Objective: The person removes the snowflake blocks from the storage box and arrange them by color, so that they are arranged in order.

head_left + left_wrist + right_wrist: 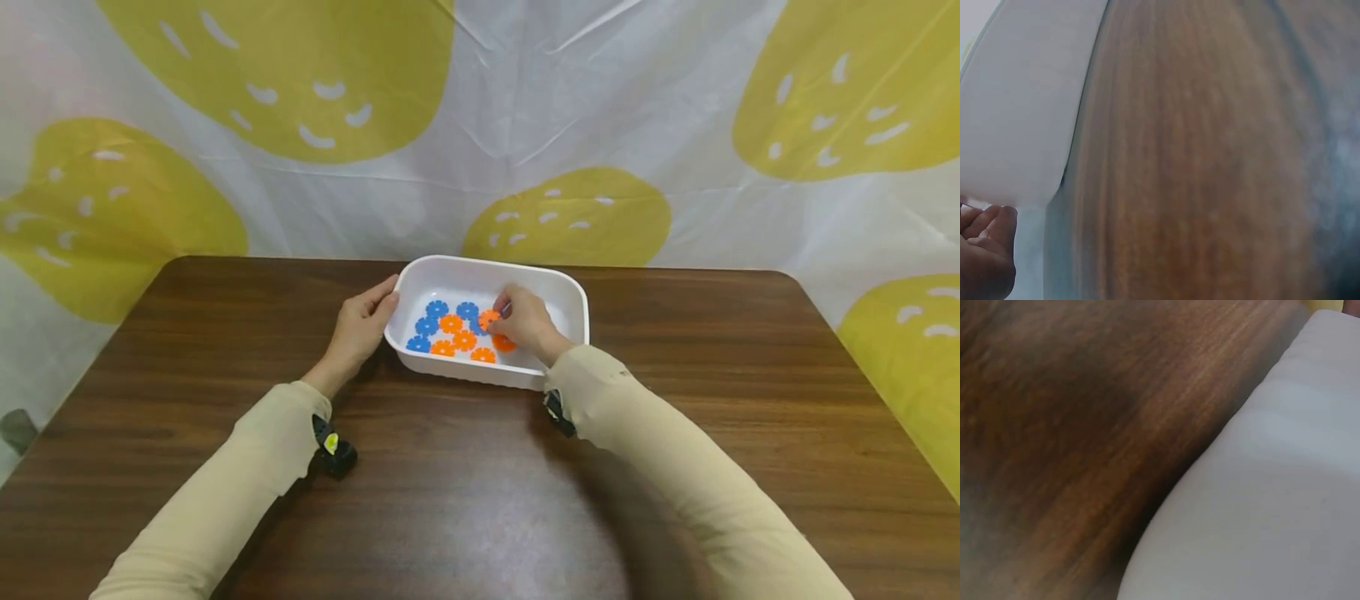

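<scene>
A white plastic tub [487, 379] stands on the wooden table with several flower-shaped interlocking discs in it, some blue [427, 325], some orange [464, 340]. My left hand [358, 329] holds the tub's left end, thumb and fingers at the rim. In the left wrist view the curled fingers of that hand [986, 250] show beside the tub's wall [1019, 106]. Inside the tub, toward its right half, my right hand [525, 321] pinches an orange interlocking disc [488, 320] between thumb and fingers. Another orange disc [503, 342] lies just below it, partly covered by the hand.
The dark wooden table [450, 483] reaches back to a white curtain [337, 208] with yellow printed shapes. Black wrist cameras hang under both cuffs, the left camera [335, 450] close above the tabletop. The right forearm [660, 442] crosses the tub's front right corner.
</scene>
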Motion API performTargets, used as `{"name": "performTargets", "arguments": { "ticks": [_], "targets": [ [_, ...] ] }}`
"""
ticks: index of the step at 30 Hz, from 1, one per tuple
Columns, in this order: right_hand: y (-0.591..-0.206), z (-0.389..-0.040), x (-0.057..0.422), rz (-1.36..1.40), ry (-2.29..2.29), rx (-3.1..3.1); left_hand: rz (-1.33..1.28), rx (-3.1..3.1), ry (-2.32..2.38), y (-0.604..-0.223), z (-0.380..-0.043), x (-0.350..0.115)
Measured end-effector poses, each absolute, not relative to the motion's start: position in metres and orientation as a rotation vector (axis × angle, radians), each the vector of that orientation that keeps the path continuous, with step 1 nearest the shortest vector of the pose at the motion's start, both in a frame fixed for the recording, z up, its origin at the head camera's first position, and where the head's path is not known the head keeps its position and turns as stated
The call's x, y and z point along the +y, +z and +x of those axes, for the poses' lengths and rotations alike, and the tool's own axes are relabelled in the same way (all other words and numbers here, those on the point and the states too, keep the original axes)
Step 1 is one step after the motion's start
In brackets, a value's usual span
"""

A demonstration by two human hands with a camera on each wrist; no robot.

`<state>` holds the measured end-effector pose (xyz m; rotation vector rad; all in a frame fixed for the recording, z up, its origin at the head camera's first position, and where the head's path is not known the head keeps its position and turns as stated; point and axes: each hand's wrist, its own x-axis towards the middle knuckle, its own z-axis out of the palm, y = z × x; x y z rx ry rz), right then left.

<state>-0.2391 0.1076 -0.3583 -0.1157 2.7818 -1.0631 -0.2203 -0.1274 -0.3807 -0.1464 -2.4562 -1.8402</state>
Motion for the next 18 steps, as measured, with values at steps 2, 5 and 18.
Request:
{"name": "performTargets", "arguments": {
  "ticks": [2, 5, 18],
  "targets": [
    [-0.3583, -0.2385, 0.1086, -0.124, -1.086, 2.788, -0.145, -2.458, -1.835, -0.3806, -0.2203, -0.1271],
    [-0.3582, -0.2381, 0.1101, -0.131, -1.125, 2.791, -0.139, -2.479, -1.812, -0.3804, -0.2206, -0.1272],
    [-0.3538, -0.2380, 0.1160, -0.030, -1.402, 2.630, -0.132, -2.538, -1.729, -0.3825, -0.2228, -0.1287]
  ]
}}
